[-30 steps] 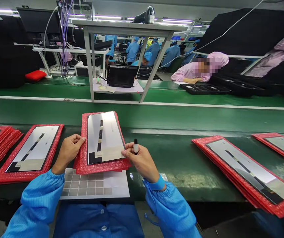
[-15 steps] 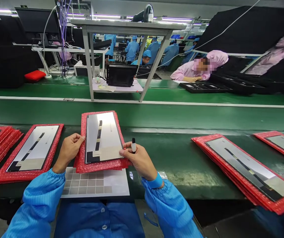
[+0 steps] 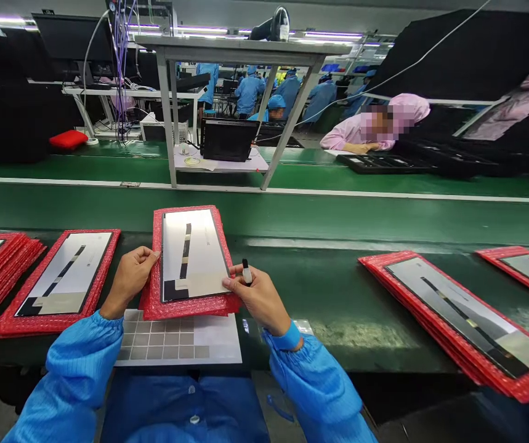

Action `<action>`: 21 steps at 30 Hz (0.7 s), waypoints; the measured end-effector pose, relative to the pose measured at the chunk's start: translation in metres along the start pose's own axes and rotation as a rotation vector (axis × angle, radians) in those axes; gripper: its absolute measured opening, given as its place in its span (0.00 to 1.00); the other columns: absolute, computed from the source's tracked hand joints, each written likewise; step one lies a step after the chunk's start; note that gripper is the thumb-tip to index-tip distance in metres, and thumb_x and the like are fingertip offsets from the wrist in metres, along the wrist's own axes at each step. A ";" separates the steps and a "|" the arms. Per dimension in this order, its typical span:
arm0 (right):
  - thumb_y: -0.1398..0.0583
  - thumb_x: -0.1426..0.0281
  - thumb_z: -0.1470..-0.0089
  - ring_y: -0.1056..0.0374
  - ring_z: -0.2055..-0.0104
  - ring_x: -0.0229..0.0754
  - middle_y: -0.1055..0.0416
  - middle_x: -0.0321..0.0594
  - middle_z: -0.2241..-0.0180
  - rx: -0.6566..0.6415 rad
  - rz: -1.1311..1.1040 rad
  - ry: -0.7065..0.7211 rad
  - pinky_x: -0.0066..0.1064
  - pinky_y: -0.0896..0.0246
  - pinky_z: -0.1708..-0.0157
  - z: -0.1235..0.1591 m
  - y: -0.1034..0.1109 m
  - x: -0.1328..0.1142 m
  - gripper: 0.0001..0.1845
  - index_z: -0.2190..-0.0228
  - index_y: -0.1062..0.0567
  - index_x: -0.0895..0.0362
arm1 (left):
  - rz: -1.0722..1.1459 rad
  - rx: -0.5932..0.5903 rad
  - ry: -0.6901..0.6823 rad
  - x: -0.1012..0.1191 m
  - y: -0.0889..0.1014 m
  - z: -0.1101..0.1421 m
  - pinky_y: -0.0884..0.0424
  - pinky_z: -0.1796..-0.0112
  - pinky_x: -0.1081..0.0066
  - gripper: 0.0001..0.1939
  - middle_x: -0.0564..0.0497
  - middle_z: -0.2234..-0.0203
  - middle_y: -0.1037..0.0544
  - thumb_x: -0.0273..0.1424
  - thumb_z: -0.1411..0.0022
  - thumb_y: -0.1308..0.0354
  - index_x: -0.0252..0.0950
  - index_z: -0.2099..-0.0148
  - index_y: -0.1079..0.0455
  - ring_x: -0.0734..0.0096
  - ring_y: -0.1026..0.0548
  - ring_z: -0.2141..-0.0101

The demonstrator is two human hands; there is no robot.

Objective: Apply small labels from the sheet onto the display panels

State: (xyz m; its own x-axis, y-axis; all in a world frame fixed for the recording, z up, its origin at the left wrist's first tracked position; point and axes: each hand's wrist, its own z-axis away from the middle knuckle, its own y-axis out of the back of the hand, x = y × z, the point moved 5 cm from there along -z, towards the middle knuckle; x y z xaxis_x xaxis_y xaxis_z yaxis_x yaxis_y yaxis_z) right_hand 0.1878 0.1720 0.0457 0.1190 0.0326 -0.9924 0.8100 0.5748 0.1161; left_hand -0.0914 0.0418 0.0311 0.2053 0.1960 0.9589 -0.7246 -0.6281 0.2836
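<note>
A flat display panel (image 3: 193, 254) with a silver back, a dark strip and a beige tape patch lies in red bubble wrap (image 3: 190, 309), raised between my hands. My left hand (image 3: 130, 280) grips the wrapped panel's left edge. My right hand (image 3: 257, 296) pinches a short black-and-white marker pen (image 3: 246, 272) and rests against the lower right corner of the panel. Below the panel lies a grey-and-white swatch card (image 3: 176, 339), close under both hands.
Similar red-wrapped panels (image 3: 68, 274) lie left, with a thicker stack (image 3: 460, 314) right, on a green conveyor belt (image 3: 338, 215). A monitor (image 3: 225, 140) stands beyond on a shelf. A person in pink (image 3: 375, 126) leans over black trays; blue-clad workers sit farther back.
The wrapped panel has rotated from leaning right to nearly straight. My right hand and the marker pen have shifted slightly left with it.
</note>
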 end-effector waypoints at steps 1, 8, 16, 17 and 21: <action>0.29 0.56 0.52 0.41 0.74 0.39 0.35 0.30 0.79 0.007 0.064 0.027 0.32 0.44 0.71 0.001 0.001 -0.003 0.18 0.68 0.24 0.56 | 0.000 -0.004 0.004 0.000 0.000 0.000 0.39 0.77 0.74 0.26 0.52 0.77 0.23 0.57 0.42 0.35 0.36 0.67 0.26 0.72 0.30 0.78; 0.35 0.52 0.43 0.39 0.74 0.40 0.31 0.34 0.78 0.167 0.363 0.157 0.31 0.46 0.72 0.011 0.017 -0.013 0.20 0.74 0.20 0.56 | -0.012 -0.035 0.022 0.002 0.000 0.000 0.44 0.80 0.74 0.26 0.56 0.81 0.29 0.57 0.41 0.37 0.37 0.68 0.29 0.75 0.36 0.82; 0.36 0.47 0.46 0.33 0.75 0.43 0.25 0.39 0.78 0.574 0.392 0.106 0.33 0.41 0.72 0.005 0.080 0.058 0.25 0.74 0.19 0.56 | -0.053 0.000 -0.069 0.024 0.000 -0.001 0.40 0.74 0.74 0.24 0.57 0.79 0.29 0.53 0.42 0.34 0.37 0.72 0.30 0.74 0.35 0.77; 0.37 0.46 0.47 0.32 0.75 0.44 0.24 0.40 0.77 0.602 0.398 0.095 0.33 0.40 0.72 0.005 0.084 0.068 0.26 0.74 0.19 0.56 | -0.054 0.014 -0.085 0.028 0.000 -0.002 0.40 0.73 0.74 0.23 0.56 0.78 0.29 0.52 0.43 0.34 0.37 0.72 0.30 0.73 0.34 0.75; 0.39 0.42 0.49 0.30 0.74 0.46 0.24 0.42 0.77 0.662 0.408 0.065 0.35 0.39 0.70 0.004 0.091 0.094 0.29 0.75 0.20 0.56 | -0.011 0.043 -0.107 0.038 0.002 -0.004 0.39 0.72 0.75 0.21 0.57 0.77 0.29 0.50 0.41 0.33 0.37 0.71 0.30 0.74 0.34 0.74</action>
State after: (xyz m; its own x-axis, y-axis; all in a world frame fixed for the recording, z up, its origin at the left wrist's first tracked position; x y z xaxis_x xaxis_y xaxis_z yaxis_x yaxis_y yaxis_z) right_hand 0.2751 0.2237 -0.0372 0.4639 0.1963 -0.8639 0.8859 -0.1001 0.4530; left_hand -0.0879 0.0514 0.0675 0.2836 0.1230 0.9510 -0.6933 -0.6588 0.2920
